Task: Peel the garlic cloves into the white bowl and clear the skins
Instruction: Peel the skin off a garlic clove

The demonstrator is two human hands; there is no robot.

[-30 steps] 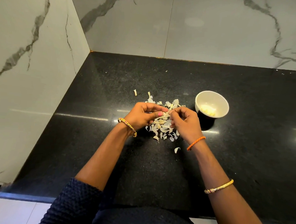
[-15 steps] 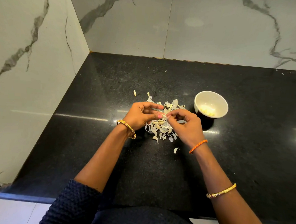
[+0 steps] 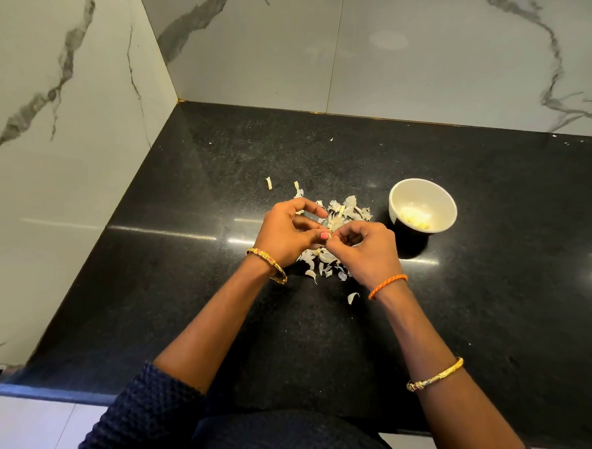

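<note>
black counter [image 3: 489, 303], marble walls [image 3: 399, 58] (veined grey)

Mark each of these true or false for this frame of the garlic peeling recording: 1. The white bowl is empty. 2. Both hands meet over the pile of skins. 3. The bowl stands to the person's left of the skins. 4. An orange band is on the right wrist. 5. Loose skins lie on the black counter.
1. False. The white bowl holds pale peeled pieces at its bottom.
2. True. The left hand and right hand meet fingertip to fingertip above the skins; what they pinch is too small to tell.
3. False. The bowl stands to the right of the skins.
4. True. The orange band circles the right wrist.
5. True. They lie scattered on the black counter.
</note>
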